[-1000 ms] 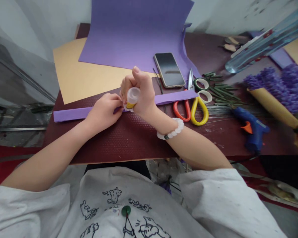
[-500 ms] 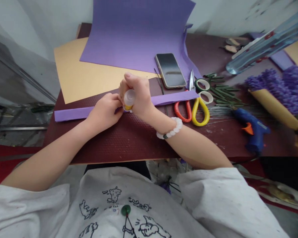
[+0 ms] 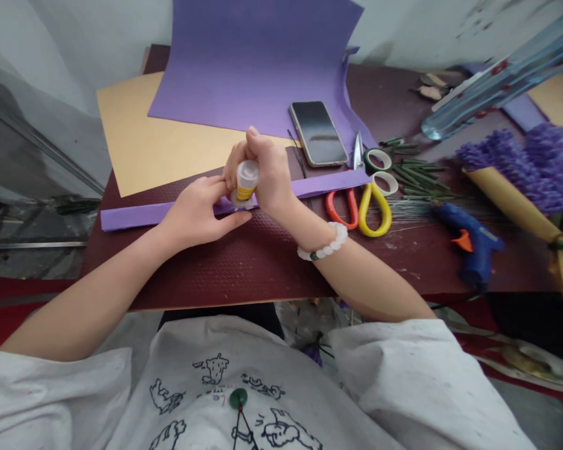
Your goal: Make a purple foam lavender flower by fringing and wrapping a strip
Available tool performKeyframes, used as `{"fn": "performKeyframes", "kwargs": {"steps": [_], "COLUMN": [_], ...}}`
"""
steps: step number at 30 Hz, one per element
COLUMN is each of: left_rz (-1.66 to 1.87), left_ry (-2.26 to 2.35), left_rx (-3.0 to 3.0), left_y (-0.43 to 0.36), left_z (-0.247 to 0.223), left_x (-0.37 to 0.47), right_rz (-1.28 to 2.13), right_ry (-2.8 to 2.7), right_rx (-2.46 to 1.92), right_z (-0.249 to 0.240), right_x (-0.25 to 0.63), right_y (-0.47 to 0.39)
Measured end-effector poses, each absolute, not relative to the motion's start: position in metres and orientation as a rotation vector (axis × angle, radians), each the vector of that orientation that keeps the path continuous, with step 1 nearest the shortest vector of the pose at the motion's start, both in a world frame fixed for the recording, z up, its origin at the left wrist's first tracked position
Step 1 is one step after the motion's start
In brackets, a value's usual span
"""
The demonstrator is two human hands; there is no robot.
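Note:
My right hand (image 3: 267,172) is closed around a glue stick (image 3: 246,181) with a clear, whitish end and a yellow label. The stick stands tilted over a long purple paper strip (image 3: 136,216), which runs crosswise on the table. My left hand (image 3: 199,209) rests on the strip just left of the stick, thumb stretched out apart from the fingers. Its fingertips reach close to my right hand and are partly hidden. The strip's right end lies over scissors (image 3: 375,209) with one red and one yellow handle.
Behind are a large purple sheet (image 3: 253,69), a tan sheet (image 3: 131,137) and a phone (image 3: 318,133). To the right lie tape rolls (image 3: 385,183), green stem pieces (image 3: 420,175), a blue glue gun (image 3: 473,240) and purple flowers (image 3: 530,162). The dark red table (image 3: 244,272) ends near my body.
My left thumb has swung away from its fingers and now stretches out to the right. The glue stick has tipped, so more of its yellow label shows.

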State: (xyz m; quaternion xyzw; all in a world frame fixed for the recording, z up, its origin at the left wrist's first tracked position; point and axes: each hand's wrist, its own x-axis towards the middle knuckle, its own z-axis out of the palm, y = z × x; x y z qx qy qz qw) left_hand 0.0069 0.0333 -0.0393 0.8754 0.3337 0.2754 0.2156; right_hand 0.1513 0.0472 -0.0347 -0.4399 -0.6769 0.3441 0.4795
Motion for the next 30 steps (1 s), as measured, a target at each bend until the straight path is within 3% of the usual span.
{"fn": "performKeyframes", "kwargs": {"steps": [2,6,12,21,30], "left_rz": [0.835,0.98,1.011,0.921,0.59], "left_ry": [0.918,0.939,0.999,0.817,0.88], "left_rx": [2.268,2.079,1.918,2.09,2.478], "left_y": [0.034,0.035,0.038,0.034,0.038], "left_z": [-0.039,-0.039,-0.042,-0.039,-0.04], "left_x": [0.007,0.008,0.009,0.009,-0.001], "right_rz": [0.913,0.676,0.295,0.259,0.36], "right_ry": [-1.591,-1.742,-2.102,-2.198,-1.832], "right_rx": [-0.941,-0.883,-1.203,-1.375,-1.266], "right_z": [-0.031,-0.02,-0.007,-0.005,-0.037], "right_x": [0.156,0.167,0.185,0.184,0.191], "right_y": [0.043,0.038,0.025,0.011,0.016]}}
